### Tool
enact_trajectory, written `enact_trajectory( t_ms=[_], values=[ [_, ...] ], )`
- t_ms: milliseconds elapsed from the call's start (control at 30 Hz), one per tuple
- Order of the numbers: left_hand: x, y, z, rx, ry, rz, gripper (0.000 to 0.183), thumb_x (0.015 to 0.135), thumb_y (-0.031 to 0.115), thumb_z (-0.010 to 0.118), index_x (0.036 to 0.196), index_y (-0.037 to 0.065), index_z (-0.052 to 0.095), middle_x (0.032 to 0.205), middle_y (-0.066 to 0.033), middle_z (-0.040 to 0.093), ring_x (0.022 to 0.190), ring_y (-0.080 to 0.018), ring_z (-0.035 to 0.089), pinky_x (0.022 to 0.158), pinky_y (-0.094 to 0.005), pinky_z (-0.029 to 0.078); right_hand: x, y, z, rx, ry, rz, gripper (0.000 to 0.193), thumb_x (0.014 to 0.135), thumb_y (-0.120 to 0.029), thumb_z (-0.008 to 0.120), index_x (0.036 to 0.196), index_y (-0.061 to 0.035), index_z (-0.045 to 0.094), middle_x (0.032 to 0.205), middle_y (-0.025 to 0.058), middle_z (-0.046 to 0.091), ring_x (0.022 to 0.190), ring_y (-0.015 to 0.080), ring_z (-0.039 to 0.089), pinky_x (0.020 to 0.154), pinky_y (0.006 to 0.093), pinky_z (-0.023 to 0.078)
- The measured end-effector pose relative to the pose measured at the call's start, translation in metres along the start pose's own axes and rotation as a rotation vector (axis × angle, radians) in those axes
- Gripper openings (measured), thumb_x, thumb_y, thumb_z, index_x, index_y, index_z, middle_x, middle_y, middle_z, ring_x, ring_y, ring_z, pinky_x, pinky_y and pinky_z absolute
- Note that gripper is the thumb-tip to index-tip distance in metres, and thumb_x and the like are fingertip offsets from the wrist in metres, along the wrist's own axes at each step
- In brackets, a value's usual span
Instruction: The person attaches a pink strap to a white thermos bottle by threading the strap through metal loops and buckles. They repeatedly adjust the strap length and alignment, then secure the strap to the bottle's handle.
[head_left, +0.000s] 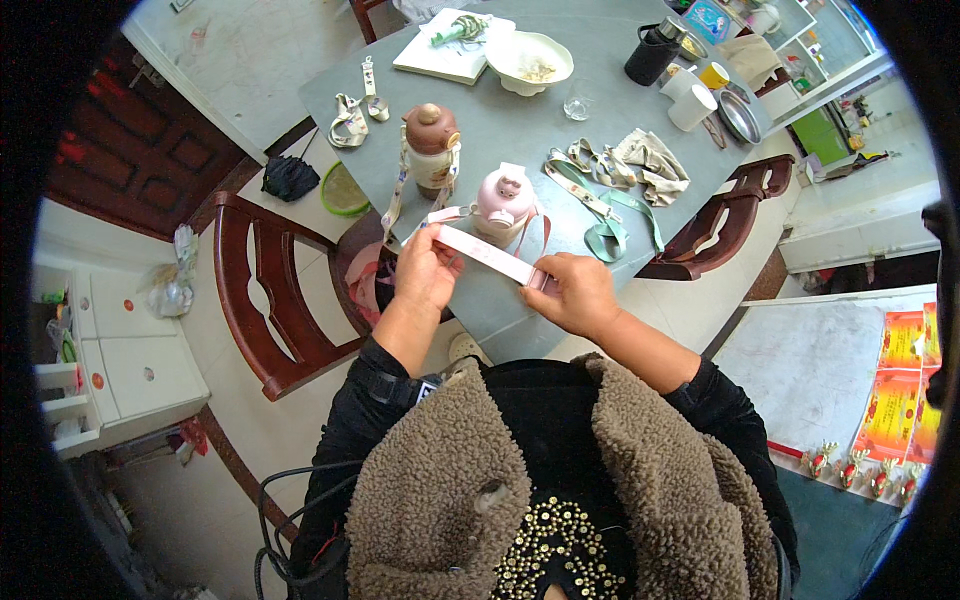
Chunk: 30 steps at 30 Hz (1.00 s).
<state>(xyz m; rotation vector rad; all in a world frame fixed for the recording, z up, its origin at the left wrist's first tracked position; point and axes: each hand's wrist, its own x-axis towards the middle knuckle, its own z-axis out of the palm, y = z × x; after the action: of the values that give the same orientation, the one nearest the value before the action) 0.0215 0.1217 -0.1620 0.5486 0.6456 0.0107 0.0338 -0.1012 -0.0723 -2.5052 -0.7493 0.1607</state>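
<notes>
Between both hands a pale pink strap (485, 255) is stretched out flat near the table's front edge. My left hand (427, 270) pinches its left end, and my right hand (575, 292) grips its right end. Just beyond the strap stands a pink bottle (505, 196) with an animal-face lid, the strap's pink band running beside it. To its left is a brown bottle (431, 150) with a bear-like lid and a patterned strap (395, 200) hanging over the table edge.
Green and beige straps (608, 228) and a crumpled cloth (652, 165) lie to the right. A patterned strap (350, 122), a white bowl (530, 62), a black flask (655, 52) and white cups (692, 106) stand farther off. Wooden chairs (285, 290) flank the grey table (560, 320).
</notes>
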Motion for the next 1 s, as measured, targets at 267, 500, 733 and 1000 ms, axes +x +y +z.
enact_trajectory(
  t_ms=[267,500,733,1000],
  values=[
    [0.029,0.016,-0.004,0.045,0.062,0.005,0.015,0.088,0.021,0.056,0.094,0.011,0.065,0.08,0.0024,0.057,0.073,-0.0108,0.051,0.067,-0.0318,0.043,-0.01,0.033,-0.047,-0.13,0.002,-0.122,0.018,0.073,-0.028,0.072,0.079,-0.0112,0.069,0.072,0.0069,0.064,0.065,0.0288,0.065,0.057,0.04,0.052],
    [0.042,0.021,-0.006,0.047,0.053,-0.019,0.015,0.089,0.023,0.056,0.097,0.011,0.062,0.079,0.0019,0.056,0.07,-0.0128,0.051,0.066,-0.0323,0.042,-0.024,0.063,-0.078,-0.142,0.048,-0.113,0.019,0.071,-0.025,0.075,0.08,-0.0095,0.069,0.07,0.0063,0.062,0.064,0.0267,0.064,0.056,0.0376,0.051],
    [0.017,0.02,0.003,0.018,-0.075,-0.102,0.023,0.095,0.027,0.051,0.109,0.012,0.062,0.087,-0.0013,0.066,0.078,-0.0161,0.063,0.07,-0.0348,0.053,-0.033,0.057,-0.086,0.005,0.115,-0.203,0.023,0.07,-0.019,0.079,0.084,-0.0073,0.065,0.07,0.0083,0.06,0.063,0.027,0.062,0.056,0.0369,0.049],
    [-0.064,-0.001,0.023,0.122,-0.744,-0.277,0.05,0.092,0.034,0.059,0.129,0.001,0.053,0.11,-0.0111,0.068,0.101,-0.0208,0.066,0.083,-0.0362,0.055,-0.022,0.007,-0.077,0.181,0.034,-0.523,0.031,0.067,-0.017,0.082,0.087,-0.0108,0.059,0.074,0.0037,0.059,0.069,0.0262,0.06,0.06,0.0378,0.045]
  ],
)
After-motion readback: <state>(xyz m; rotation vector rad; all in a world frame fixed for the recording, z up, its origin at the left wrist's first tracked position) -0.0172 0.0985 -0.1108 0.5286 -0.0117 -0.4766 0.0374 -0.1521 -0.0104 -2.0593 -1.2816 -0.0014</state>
